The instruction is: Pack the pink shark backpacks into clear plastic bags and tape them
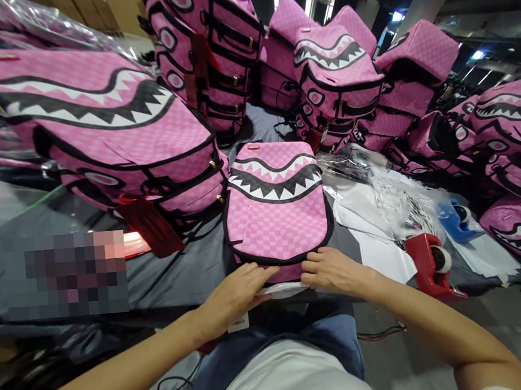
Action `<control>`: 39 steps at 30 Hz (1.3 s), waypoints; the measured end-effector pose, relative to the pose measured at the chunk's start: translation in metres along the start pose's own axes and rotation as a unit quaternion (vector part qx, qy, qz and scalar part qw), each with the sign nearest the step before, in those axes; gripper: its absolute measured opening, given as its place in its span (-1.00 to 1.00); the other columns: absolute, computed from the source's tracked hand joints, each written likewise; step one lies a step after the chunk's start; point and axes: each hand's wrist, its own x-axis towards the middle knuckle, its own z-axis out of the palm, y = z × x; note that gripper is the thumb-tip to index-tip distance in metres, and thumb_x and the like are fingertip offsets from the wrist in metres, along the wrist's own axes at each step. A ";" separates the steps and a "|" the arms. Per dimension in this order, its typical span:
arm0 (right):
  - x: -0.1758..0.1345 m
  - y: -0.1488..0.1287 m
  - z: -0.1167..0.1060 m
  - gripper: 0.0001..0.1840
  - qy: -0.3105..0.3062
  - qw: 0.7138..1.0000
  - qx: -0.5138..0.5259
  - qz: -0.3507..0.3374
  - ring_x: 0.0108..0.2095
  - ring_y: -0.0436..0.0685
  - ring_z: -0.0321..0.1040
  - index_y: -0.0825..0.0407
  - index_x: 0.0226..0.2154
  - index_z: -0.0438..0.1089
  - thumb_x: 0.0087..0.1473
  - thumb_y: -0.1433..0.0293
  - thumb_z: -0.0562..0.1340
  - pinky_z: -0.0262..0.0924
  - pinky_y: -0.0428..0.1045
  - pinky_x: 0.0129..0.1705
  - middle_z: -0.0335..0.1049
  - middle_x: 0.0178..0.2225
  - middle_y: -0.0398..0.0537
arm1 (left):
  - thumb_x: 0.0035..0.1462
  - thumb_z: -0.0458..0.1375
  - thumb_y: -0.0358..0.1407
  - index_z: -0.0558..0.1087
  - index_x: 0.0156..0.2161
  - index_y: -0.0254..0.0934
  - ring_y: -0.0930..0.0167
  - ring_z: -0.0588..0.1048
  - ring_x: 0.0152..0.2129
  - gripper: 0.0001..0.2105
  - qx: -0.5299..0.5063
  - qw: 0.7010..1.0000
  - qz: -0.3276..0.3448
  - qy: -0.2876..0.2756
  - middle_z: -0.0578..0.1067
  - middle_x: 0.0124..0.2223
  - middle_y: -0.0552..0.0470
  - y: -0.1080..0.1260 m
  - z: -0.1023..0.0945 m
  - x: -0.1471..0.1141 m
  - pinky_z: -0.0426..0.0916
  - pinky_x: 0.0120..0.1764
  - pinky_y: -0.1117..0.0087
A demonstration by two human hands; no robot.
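Backpack (279, 214) looks light, soft — best held by its bottom edge, where left hand (243, 286) at seven o'clock and right hand (329, 269) at five pinch, fingers nearly closed

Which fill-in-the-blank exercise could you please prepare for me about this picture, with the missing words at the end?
1. The left hand and the right hand touch a backpack whose main colour is ____.
2. Its printed mouth has white, pointed ____.
3. The tape dispenser nearer the right hand is ____, while the farther dispenser is blue.

Missing words: pink; teeth; red.
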 end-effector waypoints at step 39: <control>0.025 -0.061 0.120 -0.45 0.491 0.338 0.595 0.538 -0.64 -0.07 -0.06 -0.08 -0.42 0.10 -0.04 -0.15 0.27 -0.13 -0.14 -0.61 0.02 -0.62 -0.38 | 0.11 0.10 0.06 0.34 -0.50 -0.26 0.49 0.11 -0.57 -0.60 -0.277 0.879 -0.307 -0.238 0.16 -0.56 0.20 0.031 0.034 0.050 -0.03 -0.47 0.45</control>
